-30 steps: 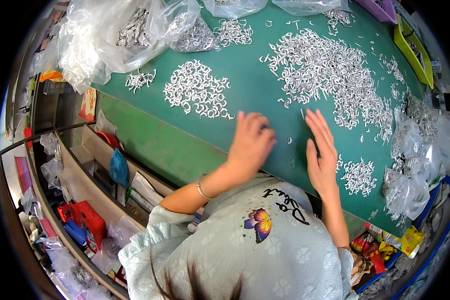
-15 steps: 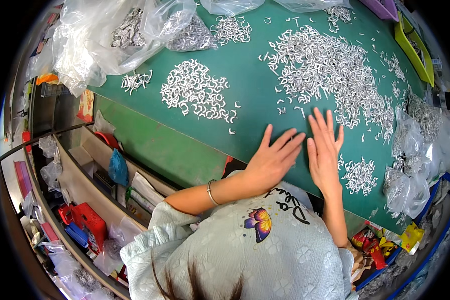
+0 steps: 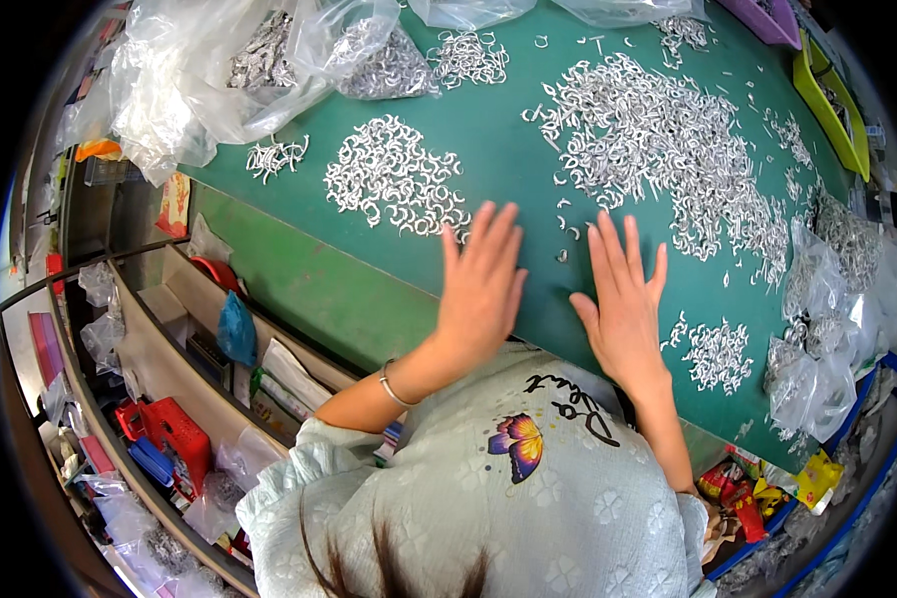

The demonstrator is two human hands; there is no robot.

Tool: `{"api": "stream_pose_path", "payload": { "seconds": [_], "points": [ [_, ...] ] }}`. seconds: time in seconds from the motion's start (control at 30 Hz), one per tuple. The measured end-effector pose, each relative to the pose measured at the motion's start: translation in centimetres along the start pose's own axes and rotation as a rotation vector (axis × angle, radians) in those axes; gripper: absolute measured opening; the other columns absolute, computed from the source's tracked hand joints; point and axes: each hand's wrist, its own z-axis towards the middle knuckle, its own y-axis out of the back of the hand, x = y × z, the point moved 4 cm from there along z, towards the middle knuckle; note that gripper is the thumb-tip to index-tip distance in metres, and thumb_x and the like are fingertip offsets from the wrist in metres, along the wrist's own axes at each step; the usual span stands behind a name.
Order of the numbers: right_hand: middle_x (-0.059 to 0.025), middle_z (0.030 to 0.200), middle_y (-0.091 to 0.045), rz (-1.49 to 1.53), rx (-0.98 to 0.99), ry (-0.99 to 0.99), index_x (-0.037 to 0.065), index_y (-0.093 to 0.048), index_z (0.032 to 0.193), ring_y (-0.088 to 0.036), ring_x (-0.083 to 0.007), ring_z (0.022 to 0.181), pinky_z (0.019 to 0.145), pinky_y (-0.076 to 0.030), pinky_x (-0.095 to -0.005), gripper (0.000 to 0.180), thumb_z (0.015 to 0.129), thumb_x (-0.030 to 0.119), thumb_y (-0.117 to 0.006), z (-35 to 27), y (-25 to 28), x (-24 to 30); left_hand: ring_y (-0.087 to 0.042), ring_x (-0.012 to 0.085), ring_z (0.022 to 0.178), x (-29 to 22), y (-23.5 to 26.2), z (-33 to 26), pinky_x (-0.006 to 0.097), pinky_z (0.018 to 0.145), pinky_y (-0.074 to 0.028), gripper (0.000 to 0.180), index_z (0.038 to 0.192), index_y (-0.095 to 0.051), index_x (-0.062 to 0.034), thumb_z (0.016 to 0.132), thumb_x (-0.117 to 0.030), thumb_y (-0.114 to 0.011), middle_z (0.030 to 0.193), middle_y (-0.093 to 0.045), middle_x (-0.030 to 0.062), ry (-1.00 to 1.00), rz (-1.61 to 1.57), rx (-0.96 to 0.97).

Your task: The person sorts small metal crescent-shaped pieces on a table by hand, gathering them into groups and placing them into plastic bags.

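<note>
My left hand (image 3: 483,279) is stretched out over the green table, its fingers at the lower right edge of a pile of small curved silvery metal pieces (image 3: 389,174). Whether the fingertips press on any piece is hard to tell. My right hand (image 3: 623,299) lies with fingers spread on the tabletop, below the large heap of similar pieces (image 3: 648,130). Several loose pieces (image 3: 562,224) lie just left of its fingertips. To the right of that wrist is a smaller pile of pieces (image 3: 720,356).
Clear plastic bags (image 3: 169,90) crowd the far left, one bag (image 3: 384,65) filled with metal pieces. More bags (image 3: 817,374) sit along the right edge, below a yellow-green bin (image 3: 829,105) and a purple bin (image 3: 767,18). A compartmented shelf (image 3: 199,329) stands at left.
My left hand has moved left, away from my right hand to the curved-piece pile. My right hand has shifted slightly left, its fingers spread wider.
</note>
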Motion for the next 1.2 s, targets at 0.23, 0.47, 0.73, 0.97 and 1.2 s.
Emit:
{"api": "stream_pose_path", "payload": {
  "seconds": [0.23, 0.47, 0.73, 0.97, 1.2],
  "points": [
    [-0.0111, 0.156, -0.030, 0.096, 0.172, 0.040, 0.000, -0.040, 0.143, -0.022, -0.0317, 0.146, 0.112, -0.011, -0.0668, 0.068, 0.086, 0.026, -0.066, -2.5, -0.6, 0.8, -0.033, 0.0346, 0.141, -1.2, -0.8, 0.2, 0.061, 0.114, -0.015, 0.051, 0.135, -0.047, 0.0018, 0.086, 0.002, -0.060, 0.147, -0.041, 0.0165, -0.005, -0.116, 0.044],
    [-0.0057, 0.156, -0.031, -0.006, 0.081, -0.048, 0.004, -0.040, 0.145, -0.022, -0.0327, 0.146, 0.111, -0.010, -0.0681, 0.064, 0.086, 0.016, -0.064, -2.5, -1.1, -0.5, -0.052, 0.0283, 0.109, -2.4, -1.0, 0.4, 0.043, 0.094, -0.035, 0.044, 0.123, -0.059, -0.0068, 0.080, -0.007, -0.071, 0.121, -0.053, 0.0096, -0.037, -0.101, -0.024],
    [-0.0058, 0.156, -0.031, 0.028, 0.084, -0.019, 0.005, -0.041, 0.144, -0.021, -0.0346, 0.145, 0.109, -0.013, -0.0700, 0.066, 0.086, 0.022, -0.065, -2.9, -1.6, 1.0, -0.052, 0.0243, 0.099, -0.8, -0.7, 0.8, 0.039, 0.084, -0.034, 0.030, 0.105, -0.065, -0.0081, 0.076, -0.004, -0.073, 0.103, -0.057, 0.0039, 0.013, -0.081, -0.083],
    [-0.0047, 0.156, -0.030, 0.014, 0.101, 0.043, 0.006, -0.042, 0.144, -0.021, -0.0336, 0.145, 0.108, -0.016, -0.0695, 0.066, 0.086, 0.029, -0.066, -3.1, -1.6, 1.9, -0.038, 0.0357, 0.128, 0.0, 0.6, 0.4, 0.052, 0.105, -0.025, 0.032, 0.108, -0.064, -0.0106, 0.077, -0.008, -0.073, 0.134, -0.046, 0.0131, 0.053, 0.105, -0.140],
    [-0.0086, 0.157, -0.027, -0.179, 0.123, -0.248, 0.003, -0.038, 0.146, -0.016, -0.0346, 0.148, 0.111, -0.010, -0.0678, 0.074, 0.084, 0.031, -0.068, -7.9, -0.5, -1.5, -0.035, 0.0391, 0.132, 2.9, 1.2, 1.2, 0.066, 0.106, -0.020, 0.027, 0.103, -0.062, -0.0089, 0.078, -0.008, -0.072, 0.136, -0.044, 0.0142, 0.111, 0.169, -0.228]
  ]
}}
